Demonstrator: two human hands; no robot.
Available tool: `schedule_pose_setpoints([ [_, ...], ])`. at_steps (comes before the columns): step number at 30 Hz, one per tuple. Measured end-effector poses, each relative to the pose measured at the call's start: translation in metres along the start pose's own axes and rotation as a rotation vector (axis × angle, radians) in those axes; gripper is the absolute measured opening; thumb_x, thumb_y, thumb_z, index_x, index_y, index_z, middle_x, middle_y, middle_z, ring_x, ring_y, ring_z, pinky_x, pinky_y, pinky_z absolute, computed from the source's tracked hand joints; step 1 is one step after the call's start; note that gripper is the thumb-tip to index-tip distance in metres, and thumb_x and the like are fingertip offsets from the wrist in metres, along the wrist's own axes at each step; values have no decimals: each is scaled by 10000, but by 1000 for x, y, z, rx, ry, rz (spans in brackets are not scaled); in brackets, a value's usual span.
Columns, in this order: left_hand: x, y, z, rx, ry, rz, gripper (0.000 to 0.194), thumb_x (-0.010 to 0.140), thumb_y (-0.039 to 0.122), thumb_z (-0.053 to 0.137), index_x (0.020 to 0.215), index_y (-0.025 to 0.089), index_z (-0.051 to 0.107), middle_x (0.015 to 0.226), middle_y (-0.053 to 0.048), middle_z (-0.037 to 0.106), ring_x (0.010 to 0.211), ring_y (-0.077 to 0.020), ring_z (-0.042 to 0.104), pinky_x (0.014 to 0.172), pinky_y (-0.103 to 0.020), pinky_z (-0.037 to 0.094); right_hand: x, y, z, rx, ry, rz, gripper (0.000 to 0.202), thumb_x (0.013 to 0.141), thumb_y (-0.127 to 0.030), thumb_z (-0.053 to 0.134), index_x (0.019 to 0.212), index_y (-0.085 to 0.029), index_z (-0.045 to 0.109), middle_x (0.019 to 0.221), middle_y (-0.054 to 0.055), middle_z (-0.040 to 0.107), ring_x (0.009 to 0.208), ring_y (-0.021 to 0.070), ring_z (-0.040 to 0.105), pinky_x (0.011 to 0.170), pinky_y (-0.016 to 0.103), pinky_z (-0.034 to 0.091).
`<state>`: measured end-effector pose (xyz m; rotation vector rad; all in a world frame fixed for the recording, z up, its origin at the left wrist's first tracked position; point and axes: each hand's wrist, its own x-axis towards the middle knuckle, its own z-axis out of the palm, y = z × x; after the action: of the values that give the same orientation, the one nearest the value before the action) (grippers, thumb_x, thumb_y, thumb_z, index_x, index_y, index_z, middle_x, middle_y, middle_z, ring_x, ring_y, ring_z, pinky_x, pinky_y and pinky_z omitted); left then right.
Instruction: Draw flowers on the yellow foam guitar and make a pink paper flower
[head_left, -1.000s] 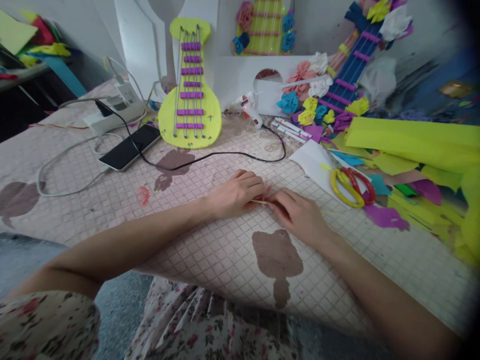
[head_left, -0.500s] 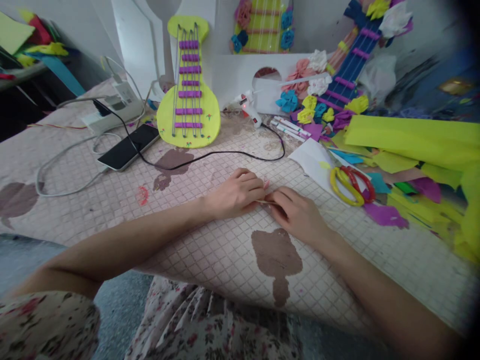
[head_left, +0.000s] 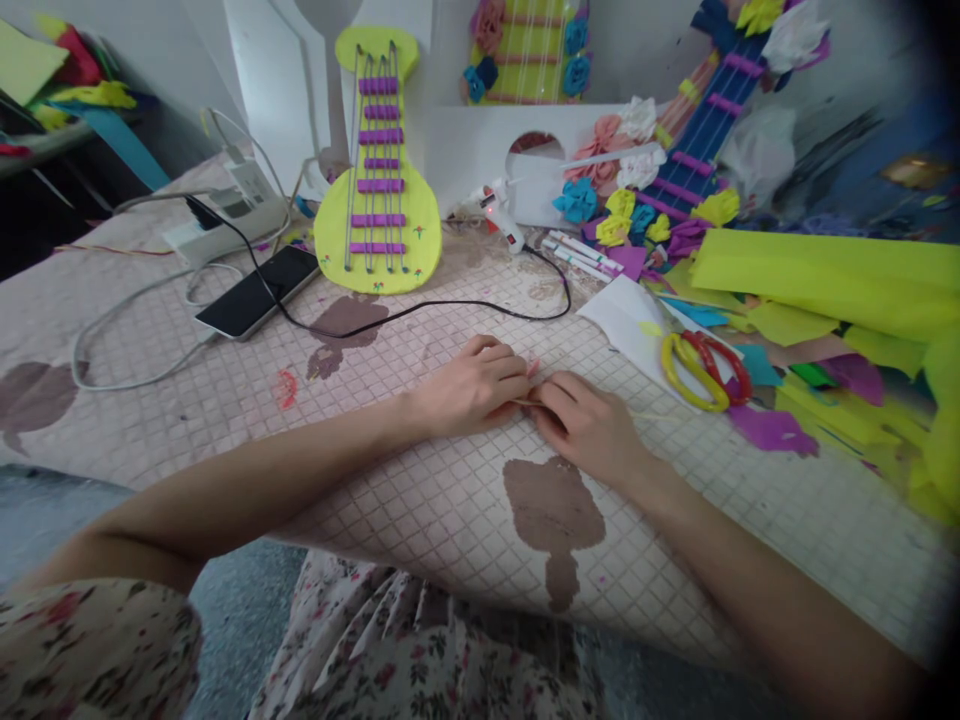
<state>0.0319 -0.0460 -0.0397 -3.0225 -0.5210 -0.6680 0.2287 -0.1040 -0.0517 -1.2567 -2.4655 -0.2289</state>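
Note:
My left hand (head_left: 480, 388) rests low over the patterned tablecloth (head_left: 420, 500), its fingers curled and pressed together. Close against it, my right hand (head_left: 589, 420) is closed too, fingertips meeting those of the left. Between them shows a thin pale strip (head_left: 526, 402), pinched by both hands; most of it is hidden by the fingers. A small pink piece (head_left: 533, 368) pokes up just behind the fingertips. A thin pale strand (head_left: 652, 416) runs out to the right of my right hand.
Behind stand a yellow paper guitar (head_left: 379, 220) and a blue one (head_left: 694, 150). A glue gun (head_left: 502, 215) lies with its black cord looping forward. Scissors (head_left: 694, 375) and paper scraps (head_left: 840, 400) lie right; a phone (head_left: 259, 292) and power strip (head_left: 225, 225) left.
My right hand has shifted slightly left, closer to my left hand. The pale strand right of my right hand shows more clearly. My left hand has barely moved.

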Motion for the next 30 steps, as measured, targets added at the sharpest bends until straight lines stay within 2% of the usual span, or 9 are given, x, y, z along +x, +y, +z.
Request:
schedule_pose_setpoints([
  [9,0,1,2,30,44,-36,176,913,254,446,800,174,555,856,-33,623,835,-167,523,873,-346,371,0,1,0,39,-1,-6,151,896,-215,457,901,-175,603,863,38,603,768,147,567,614,259,424],
  [16,0,3,0,18,31,-22,165,901,221,438,802,174,561,850,-33,625,831,-170,528,880,-351,370,-1,0,-2,63,-12,-4,158,901,-218,459,920,-175,610,870,36,604,769,145,573,615,257,431],
  [24,0,3,1,-143,-13,-129,136,878,228,470,844,165,585,862,-37,616,851,-164,538,857,-328,375,0,0,-2,120,-9,37,113,876,-188,472,895,-173,582,865,45,609,781,161,579,624,267,449],
  [30,-3,4,2,-161,-10,-175,76,851,214,522,849,169,583,888,-26,619,857,-155,539,843,-309,369,1,-1,-3,140,-48,30,127,893,-191,448,896,-186,574,866,42,614,778,157,584,636,263,454],
])
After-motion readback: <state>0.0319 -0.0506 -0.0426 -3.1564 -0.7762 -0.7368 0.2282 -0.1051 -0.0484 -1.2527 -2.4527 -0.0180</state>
